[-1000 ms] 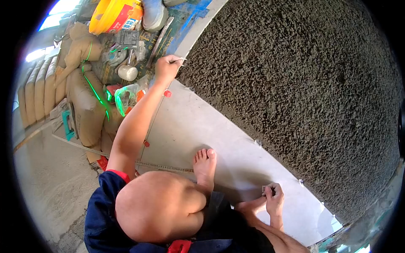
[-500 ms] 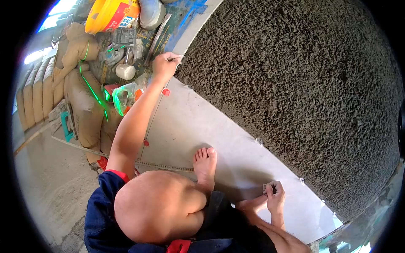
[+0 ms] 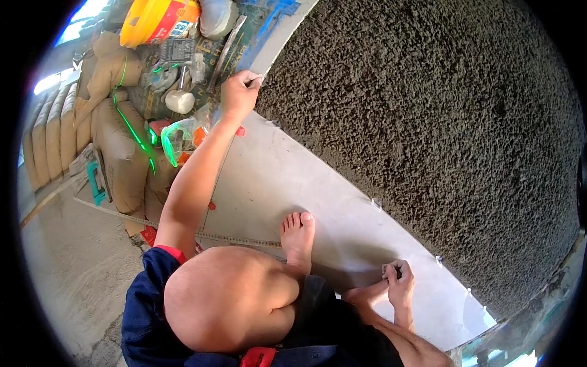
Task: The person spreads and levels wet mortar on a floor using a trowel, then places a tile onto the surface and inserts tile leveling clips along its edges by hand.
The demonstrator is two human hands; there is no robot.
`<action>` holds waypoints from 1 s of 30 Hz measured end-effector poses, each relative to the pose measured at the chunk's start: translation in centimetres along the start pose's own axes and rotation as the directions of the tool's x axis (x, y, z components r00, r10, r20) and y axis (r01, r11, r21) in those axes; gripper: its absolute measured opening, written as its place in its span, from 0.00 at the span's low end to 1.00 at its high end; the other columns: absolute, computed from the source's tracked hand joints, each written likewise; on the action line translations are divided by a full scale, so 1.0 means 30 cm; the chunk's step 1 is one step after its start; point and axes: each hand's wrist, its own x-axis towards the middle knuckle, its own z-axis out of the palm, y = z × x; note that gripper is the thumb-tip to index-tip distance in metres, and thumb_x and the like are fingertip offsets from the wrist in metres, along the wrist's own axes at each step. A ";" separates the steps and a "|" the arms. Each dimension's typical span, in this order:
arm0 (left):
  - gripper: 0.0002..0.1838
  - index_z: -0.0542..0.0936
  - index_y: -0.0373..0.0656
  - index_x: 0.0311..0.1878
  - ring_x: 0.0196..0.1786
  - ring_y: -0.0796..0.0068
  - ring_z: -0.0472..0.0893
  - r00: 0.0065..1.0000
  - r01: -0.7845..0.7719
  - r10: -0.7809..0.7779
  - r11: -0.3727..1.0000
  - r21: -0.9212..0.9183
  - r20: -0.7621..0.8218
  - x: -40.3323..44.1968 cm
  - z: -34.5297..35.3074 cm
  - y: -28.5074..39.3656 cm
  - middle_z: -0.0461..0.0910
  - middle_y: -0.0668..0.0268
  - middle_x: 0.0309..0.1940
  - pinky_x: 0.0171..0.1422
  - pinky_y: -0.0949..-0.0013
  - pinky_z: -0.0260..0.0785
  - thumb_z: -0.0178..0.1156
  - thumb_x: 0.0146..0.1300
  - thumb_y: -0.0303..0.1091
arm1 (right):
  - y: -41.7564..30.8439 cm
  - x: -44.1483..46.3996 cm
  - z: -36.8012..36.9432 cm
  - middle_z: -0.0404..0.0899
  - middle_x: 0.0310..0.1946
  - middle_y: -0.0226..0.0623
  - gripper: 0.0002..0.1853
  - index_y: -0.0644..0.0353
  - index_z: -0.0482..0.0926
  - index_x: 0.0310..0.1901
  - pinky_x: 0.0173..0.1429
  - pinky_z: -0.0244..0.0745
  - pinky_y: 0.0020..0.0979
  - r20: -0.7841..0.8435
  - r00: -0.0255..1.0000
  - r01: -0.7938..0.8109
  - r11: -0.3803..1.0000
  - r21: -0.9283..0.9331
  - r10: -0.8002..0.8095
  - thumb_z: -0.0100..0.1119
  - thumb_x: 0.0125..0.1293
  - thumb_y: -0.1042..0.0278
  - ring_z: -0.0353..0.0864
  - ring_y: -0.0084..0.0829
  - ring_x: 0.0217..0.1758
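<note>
My left hand [image 3: 239, 93] is pinched at the edge of a light grey tile [image 3: 275, 52], holding a small white clip against it, beside the dark rough mortar [image 3: 422, 122]. My right hand [image 3: 398, 281] is closed near my foot, over the large pale tile [image 3: 342, 226]; its fingers hold something small that I cannot make out. More white clips [image 3: 376, 205] stick out along the tile's edge beside the mortar.
At the upper left are a yellow bucket [image 3: 150, 23], a white-headed mallet [image 3: 180, 101], a shoe [image 3: 217, 17] and a plastic bag [image 3: 177, 137]. Filled sacks [image 3: 122, 153] stand at the left. A measuring tape [image 3: 238, 240] crosses the tile near my bare foot [image 3: 298, 241].
The view has shifted slightly, so the bucket, mallet and shoe appear a little further up and left. Both hands keep nearly the same places and stay closed.
</note>
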 end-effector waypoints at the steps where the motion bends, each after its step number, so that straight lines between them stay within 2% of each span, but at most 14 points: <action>1: 0.05 0.84 0.40 0.33 0.33 0.57 0.85 1.000 -0.020 0.019 1.000 -0.018 -0.018 -0.004 0.004 -0.002 0.85 0.57 0.29 0.41 0.62 0.76 0.67 0.58 0.31 | -0.001 0.000 -0.001 0.84 0.28 0.38 0.09 0.66 0.76 0.38 0.38 0.76 0.29 0.002 1.000 -0.003 1.000 -0.007 0.003 0.60 0.70 0.68 0.80 0.26 0.30; 2: 0.05 0.84 0.40 0.33 0.33 0.57 0.85 1.000 -0.020 0.019 1.000 -0.019 -0.016 -0.006 0.012 -0.003 0.85 0.57 0.29 0.41 0.62 0.76 0.67 0.58 0.31 | -0.002 0.000 -0.001 0.84 0.28 0.38 0.09 0.66 0.76 0.38 0.38 0.77 0.29 0.003 1.000 -0.005 1.000 -0.014 0.005 0.60 0.70 0.68 0.80 0.26 0.30; 4: 0.04 0.82 0.41 0.31 0.34 0.54 0.83 0.965 -0.215 0.236 0.962 0.170 -0.117 -0.012 0.028 -0.006 0.83 0.58 0.29 0.40 0.57 0.75 0.66 0.56 0.29 | -0.004 -0.001 -0.001 0.84 0.28 0.38 0.09 0.66 0.76 0.38 0.38 0.77 0.29 0.000 1.000 -0.014 1.000 -0.011 0.014 0.60 0.70 0.68 0.80 0.26 0.30; 7: 0.04 0.78 0.41 0.29 0.35 0.51 0.81 0.933 -0.278 0.315 0.938 0.209 -0.174 -0.021 0.048 0.001 0.81 0.57 0.30 0.41 0.54 0.73 0.64 0.55 0.28 | -0.003 0.000 0.000 0.84 0.29 0.38 0.09 0.66 0.76 0.38 0.38 0.77 0.28 0.002 1.000 -0.030 1.000 0.007 0.030 0.60 0.70 0.67 0.80 0.25 0.30; 11: 0.04 0.77 0.40 0.29 0.37 0.49 0.80 0.921 -0.277 0.335 0.921 0.274 -0.199 -0.023 0.070 0.004 0.80 0.56 0.30 0.42 0.52 0.72 0.63 0.55 0.27 | 0.013 0.000 -0.003 0.84 0.29 0.37 0.10 0.65 0.76 0.38 0.38 0.76 0.28 0.005 0.999 -0.045 0.999 0.029 0.044 0.61 0.70 0.66 0.80 0.25 0.30; 15: 0.05 0.75 0.39 0.29 0.38 0.48 0.79 0.928 -0.202 0.282 0.929 0.309 -0.242 -0.031 0.084 0.015 0.79 0.55 0.30 0.44 0.50 0.72 0.63 0.55 0.27 | 0.013 -0.004 -0.007 0.85 0.30 0.37 0.09 0.65 0.76 0.38 0.38 0.76 0.28 -0.008 1.000 -0.021 0.999 0.039 0.021 0.60 0.70 0.67 0.80 0.24 0.30; 17: 0.06 0.75 0.39 0.28 0.38 0.48 0.79 0.935 -0.185 0.262 0.936 0.300 -0.241 -0.031 0.080 0.011 0.78 0.54 0.30 0.44 0.50 0.71 0.63 0.55 0.28 | 0.000 -0.008 -0.013 0.82 0.31 0.33 0.08 0.64 0.76 0.40 0.37 0.74 0.24 0.013 0.999 -0.049 0.999 0.005 0.048 0.59 0.72 0.68 0.76 0.20 0.30; 19: 0.06 0.76 0.39 0.30 0.39 0.49 0.79 0.949 -0.205 0.241 0.961 0.184 -0.202 -0.029 0.065 0.022 0.79 0.55 0.31 0.44 0.52 0.72 0.64 0.55 0.28 | -0.002 -0.006 -0.014 0.82 0.31 0.33 0.08 0.64 0.76 0.40 0.37 0.74 0.24 0.010 0.998 -0.060 0.998 0.003 0.060 0.59 0.72 0.68 0.76 0.20 0.30; 23: 0.05 0.78 0.39 0.31 0.39 0.49 0.80 0.948 -0.195 0.215 0.975 0.105 -0.236 -0.015 0.060 0.030 0.80 0.56 0.30 0.45 0.53 0.73 0.64 0.55 0.29 | -0.008 -0.006 -0.016 0.83 0.30 0.35 0.08 0.65 0.76 0.39 0.38 0.75 0.26 0.007 0.999 -0.046 0.999 -0.006 0.047 0.59 0.71 0.68 0.79 0.22 0.30; 25: 0.06 0.78 0.40 0.35 0.39 0.47 0.80 0.974 -0.181 0.195 0.975 0.127 -0.114 -0.001 0.060 0.000 0.81 0.56 0.33 0.45 0.53 0.73 0.64 0.55 0.29 | 0.000 -0.007 -0.013 0.85 0.30 0.37 0.08 0.65 0.76 0.38 0.38 0.77 0.28 0.001 0.999 -0.041 0.999 -0.001 0.041 0.59 0.70 0.69 0.81 0.24 0.31; 28: 0.07 0.77 0.38 0.36 0.39 0.45 0.80 0.976 -0.192 0.209 0.961 0.197 -0.068 -0.001 0.066 -0.024 0.80 0.52 0.37 0.44 0.52 0.74 0.64 0.55 0.28 | 0.019 -0.006 -0.012 0.84 0.30 0.36 0.07 0.65 0.76 0.38 0.38 0.77 0.27 -0.005 0.998 -0.067 0.996 0.059 0.067 0.59 0.70 0.70 0.81 0.23 0.30; 30: 0.06 0.77 0.38 0.35 0.38 0.45 0.80 0.961 -0.225 0.256 0.944 0.240 -0.106 -0.002 0.078 -0.021 0.79 0.52 0.35 0.43 0.51 0.73 0.63 0.56 0.29 | 0.030 -0.002 -0.008 0.84 0.31 0.36 0.07 0.65 0.76 0.38 0.38 0.77 0.27 -0.008 0.999 -0.037 0.998 0.043 0.038 0.60 0.70 0.70 0.80 0.23 0.31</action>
